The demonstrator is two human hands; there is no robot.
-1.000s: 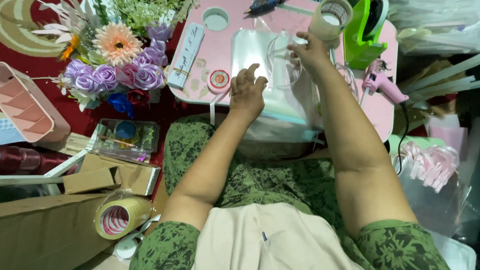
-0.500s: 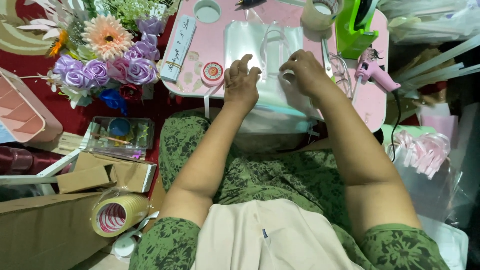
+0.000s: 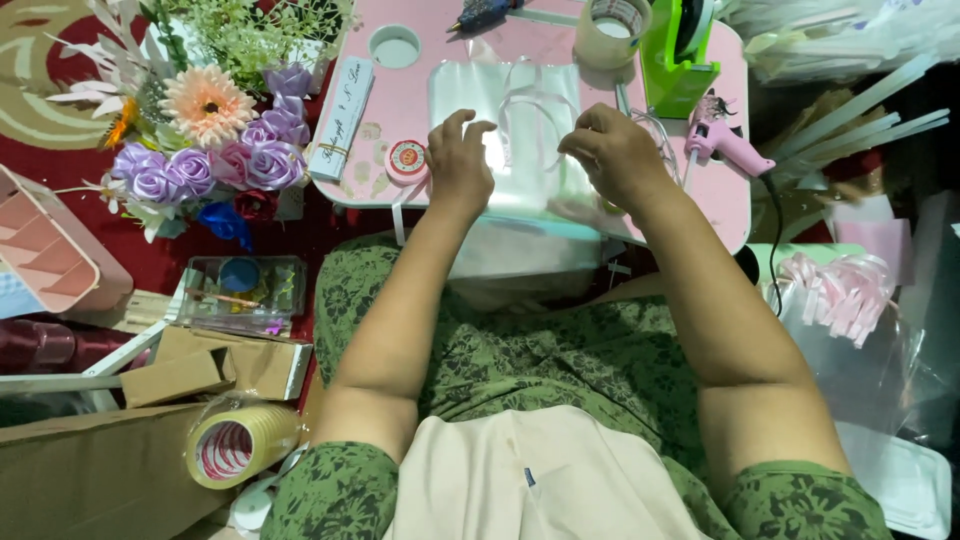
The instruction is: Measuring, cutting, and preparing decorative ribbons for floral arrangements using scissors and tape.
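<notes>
Bare pink desk (image 3: 380,170) left of the clear plastic sheet (image 3: 505,120), tape roll (image 3: 612,30), green tape dispenser (image 3: 682,55) and pink glue gun (image 3: 725,140) crowding the right, flower bouquet (image 3: 210,130) blocking the left edge
</notes>
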